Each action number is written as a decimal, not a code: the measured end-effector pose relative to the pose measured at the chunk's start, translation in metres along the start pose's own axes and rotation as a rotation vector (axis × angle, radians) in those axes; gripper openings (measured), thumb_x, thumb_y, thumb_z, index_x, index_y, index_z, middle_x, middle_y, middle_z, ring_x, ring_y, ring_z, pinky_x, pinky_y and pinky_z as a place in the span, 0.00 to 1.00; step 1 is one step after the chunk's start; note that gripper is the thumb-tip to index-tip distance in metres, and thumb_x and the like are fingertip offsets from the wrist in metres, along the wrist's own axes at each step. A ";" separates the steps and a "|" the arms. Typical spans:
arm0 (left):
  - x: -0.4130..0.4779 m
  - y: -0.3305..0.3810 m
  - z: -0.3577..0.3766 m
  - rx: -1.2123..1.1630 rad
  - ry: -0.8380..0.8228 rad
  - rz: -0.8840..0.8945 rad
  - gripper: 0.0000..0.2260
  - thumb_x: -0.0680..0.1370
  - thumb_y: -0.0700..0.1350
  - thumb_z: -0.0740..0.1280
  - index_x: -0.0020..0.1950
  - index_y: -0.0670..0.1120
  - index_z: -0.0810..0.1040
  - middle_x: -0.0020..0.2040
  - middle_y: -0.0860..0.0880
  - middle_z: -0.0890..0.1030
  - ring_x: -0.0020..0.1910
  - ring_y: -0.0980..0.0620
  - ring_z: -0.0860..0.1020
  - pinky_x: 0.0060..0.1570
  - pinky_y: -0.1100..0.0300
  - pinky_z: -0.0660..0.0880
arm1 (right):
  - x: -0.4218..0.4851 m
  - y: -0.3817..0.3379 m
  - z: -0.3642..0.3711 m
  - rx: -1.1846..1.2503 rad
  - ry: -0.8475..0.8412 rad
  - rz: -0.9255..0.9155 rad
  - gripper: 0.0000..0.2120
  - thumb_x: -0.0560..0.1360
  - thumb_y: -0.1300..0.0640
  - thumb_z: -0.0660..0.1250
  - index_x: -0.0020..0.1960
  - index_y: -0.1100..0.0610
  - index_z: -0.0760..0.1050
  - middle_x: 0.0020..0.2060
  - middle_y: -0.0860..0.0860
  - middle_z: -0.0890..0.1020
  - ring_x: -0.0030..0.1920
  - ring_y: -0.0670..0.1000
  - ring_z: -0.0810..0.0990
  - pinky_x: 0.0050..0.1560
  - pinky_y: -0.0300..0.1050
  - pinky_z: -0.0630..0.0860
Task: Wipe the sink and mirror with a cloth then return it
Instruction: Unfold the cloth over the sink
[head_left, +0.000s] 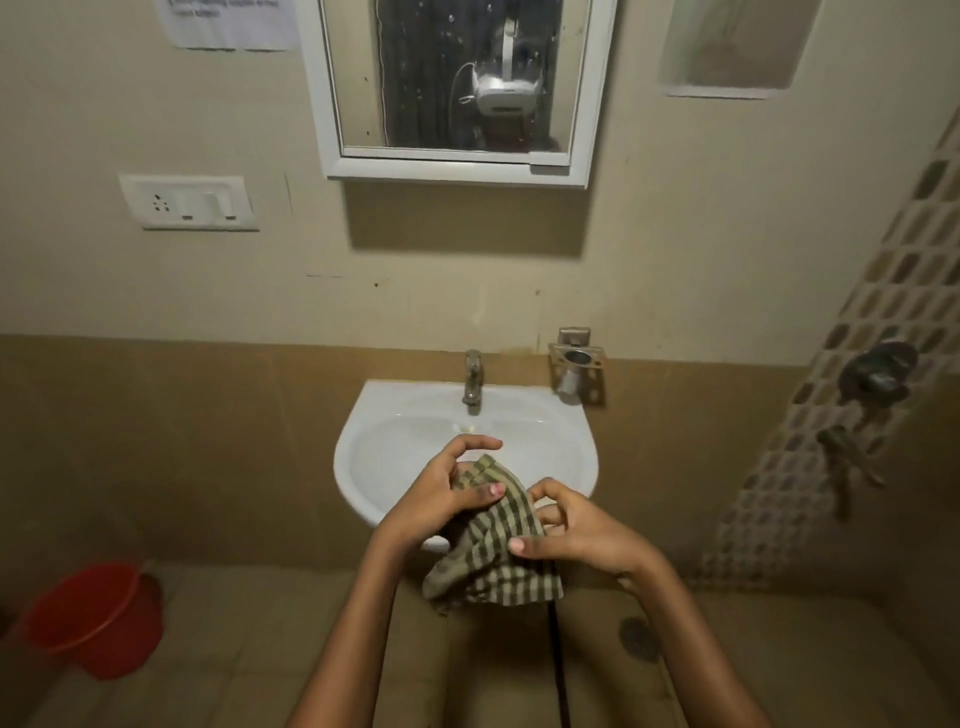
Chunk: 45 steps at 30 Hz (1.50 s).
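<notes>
Both hands bunch a checked cloth (493, 540) over the front rim of the wash basin (374, 467).

The cloth, striped in green and cream, hangs crumpled in the air just before the basin's front edge, its lower folds drooping below the rim. The left hand (447, 493) grips its upper part, thumb pressed on the fabric; the right hand (576, 530) pinches its right side between thumb and fingers. A chrome tap (472, 382) stands at the basin's back edge. Above hangs a white-framed mirror (457, 83), spotted. A red bucket (98, 618) sits on the floor, far left.
</notes>
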<state>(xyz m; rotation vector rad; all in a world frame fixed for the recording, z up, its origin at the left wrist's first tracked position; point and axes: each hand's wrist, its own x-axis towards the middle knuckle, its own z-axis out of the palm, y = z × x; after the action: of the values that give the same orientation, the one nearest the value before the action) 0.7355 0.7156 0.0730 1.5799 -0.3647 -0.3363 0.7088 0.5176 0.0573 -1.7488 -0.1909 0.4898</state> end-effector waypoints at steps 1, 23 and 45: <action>0.013 0.002 -0.007 0.036 -0.016 -0.019 0.17 0.74 0.35 0.68 0.61 0.48 0.72 0.26 0.55 0.78 0.26 0.62 0.76 0.28 0.71 0.71 | 0.016 0.000 0.004 0.001 0.020 -0.016 0.26 0.62 0.51 0.78 0.54 0.58 0.72 0.45 0.53 0.85 0.46 0.50 0.84 0.51 0.47 0.79; 0.183 -0.061 -0.090 -0.164 0.219 -0.420 0.18 0.76 0.52 0.66 0.63 0.49 0.70 0.58 0.48 0.79 0.57 0.48 0.78 0.51 0.54 0.75 | 0.209 0.000 -0.075 0.344 0.113 0.092 0.11 0.77 0.58 0.61 0.58 0.59 0.75 0.45 0.52 0.86 0.47 0.51 0.84 0.42 0.39 0.79; 0.200 -0.058 -0.095 0.164 0.331 -0.105 0.22 0.63 0.44 0.78 0.55 0.49 0.77 0.54 0.49 0.81 0.57 0.48 0.77 0.56 0.48 0.78 | 0.211 -0.003 -0.051 0.213 0.057 0.133 0.15 0.76 0.50 0.64 0.58 0.58 0.77 0.49 0.56 0.84 0.50 0.55 0.82 0.48 0.46 0.79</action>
<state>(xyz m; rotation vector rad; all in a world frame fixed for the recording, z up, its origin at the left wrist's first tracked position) 0.9581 0.7169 0.0204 1.7848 -0.0532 -0.1224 0.9199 0.5537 0.0223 -1.5708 0.0183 0.5359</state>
